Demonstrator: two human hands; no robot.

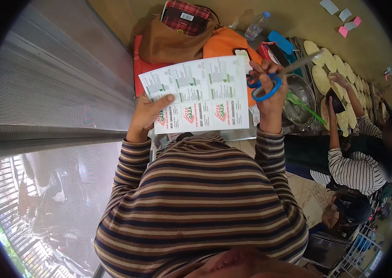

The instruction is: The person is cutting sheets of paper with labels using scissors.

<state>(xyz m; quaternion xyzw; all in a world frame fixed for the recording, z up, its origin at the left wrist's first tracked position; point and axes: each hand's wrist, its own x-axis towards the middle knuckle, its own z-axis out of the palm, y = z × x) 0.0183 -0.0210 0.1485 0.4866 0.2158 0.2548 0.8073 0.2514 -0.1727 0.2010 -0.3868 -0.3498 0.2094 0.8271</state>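
Note:
A white sheet of printed labels [196, 95] is held up before my chest, its rows printed in green, red and black. My left hand [150, 110] grips its lower left part, the thumb lying on the printed face. At the sheet's right edge my right hand [270, 87] holds scissors [269, 91] by their blue handles, with the fingers in and around the loops. The metal blades point up and right, away from the paper. Whether the blades are closed together cannot be told.
Behind the sheet are a brown bag [171, 40], an orange cloth or bag [223, 43], a phone [242, 57] and a plastic bottle [257, 26]. To the right, a metal bowl [298, 104] with a green utensil stands near flat dough pieces [323, 80], where a co-worker's hands [340, 81] are busy.

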